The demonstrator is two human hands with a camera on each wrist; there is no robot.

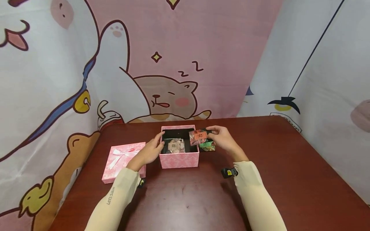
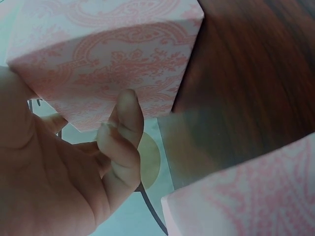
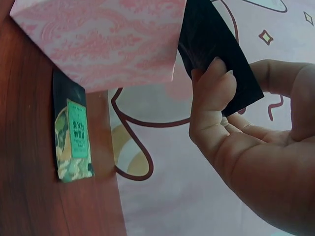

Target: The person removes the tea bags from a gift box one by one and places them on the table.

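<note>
A pink patterned gift box (image 1: 179, 161) stands uncovered on the table, dark inside, with a floral-printed packet (image 1: 175, 146) in it. At the box's left wall, my left hand (image 1: 149, 150) holds the rim, with thumb and forefinger at its edge; the other fingers curl outside the wall in the left wrist view. My right hand (image 1: 224, 138) pinches a flat packet with an orange-red label (image 1: 198, 136) between thumb and fingers, above the box's right rim. Its plain black back (image 3: 209, 42) faces the right wrist camera. Below it, a green-labelled packet (image 1: 207, 146) lies beside the box.
The pink lid (image 1: 125, 157) with a ribbon bow lies left of the box, partly behind the left forearm. A cartoon-printed cloth (image 1: 185, 54) hangs behind the brown table (image 1: 289, 166). Both wrists carry small black cameras.
</note>
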